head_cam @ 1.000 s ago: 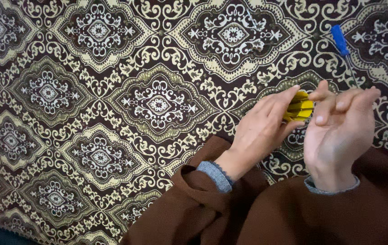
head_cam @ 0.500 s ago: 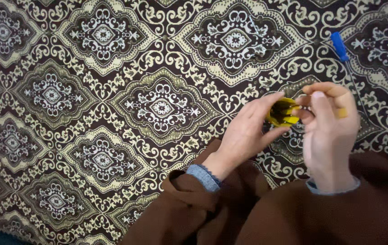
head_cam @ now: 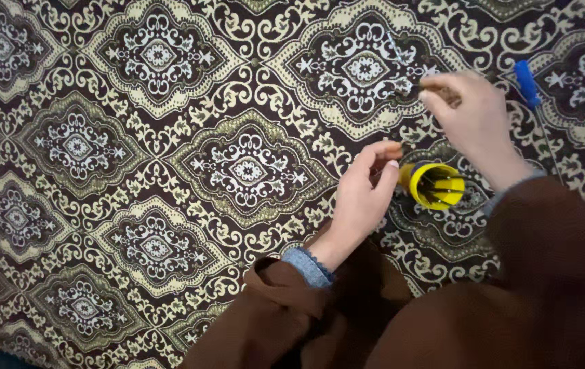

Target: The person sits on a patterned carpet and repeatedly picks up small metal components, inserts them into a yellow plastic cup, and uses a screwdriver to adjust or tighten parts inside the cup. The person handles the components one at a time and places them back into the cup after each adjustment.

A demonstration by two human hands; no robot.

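Brown, cream and olive patterned carpet (head_cam: 169, 137) fills the view. Far right on it lies a blue-handled screwdriver (head_cam: 527, 83). The left hand (head_cam: 361, 198) pinches the closed end of a yellow cup (head_cam: 436, 185) lying on its side. Just above, apart, the right hand (head_cam: 473, 119) pinches something small, too blurred to identify.

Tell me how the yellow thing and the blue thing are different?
The yellow tube is short, fat and open at one end, with thin dark sticks inside; the blue tool is slim and closed. The yellow tube is held by the left hand; the blue tool lies untouched beyond the right hand, with a thin wire-like shaft running from it. Both are over the patterned carpet.
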